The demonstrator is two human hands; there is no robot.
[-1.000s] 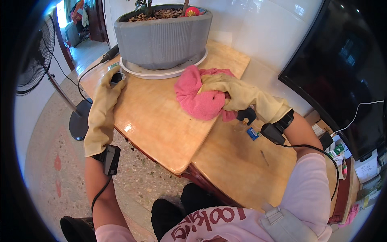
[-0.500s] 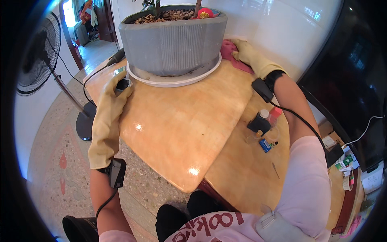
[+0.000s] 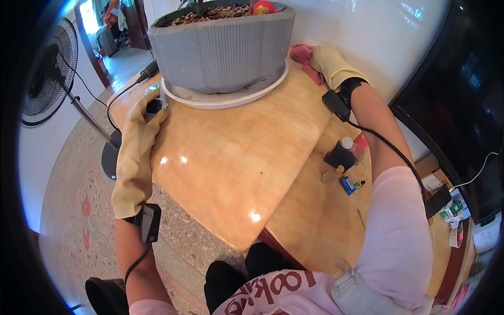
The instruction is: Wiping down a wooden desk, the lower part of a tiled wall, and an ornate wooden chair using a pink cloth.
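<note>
Pink cloth [image 3: 303, 56], one second ago nearer the front of the tabletop [image 3: 226, 144], is now beside the grey planter [image 3: 223, 55], at the right hand [image 3: 332, 65]; whether fingers grip it, I cannot tell. Left hand [image 3: 143, 123] clasps a small device [image 3: 155, 108]. Red lettering marks the shirt [image 3: 320, 299].

The right hand [image 3: 332, 65] hides its fingers by the cloth [image 3: 303, 54]; the left hand [image 3: 143, 119] partly covers a gadget [image 3: 155, 106]. Between both hands' fingers, the plant [image 3: 200, 7] is cut off above; below, a speck [image 3: 261, 172] is too small to tell.
</note>
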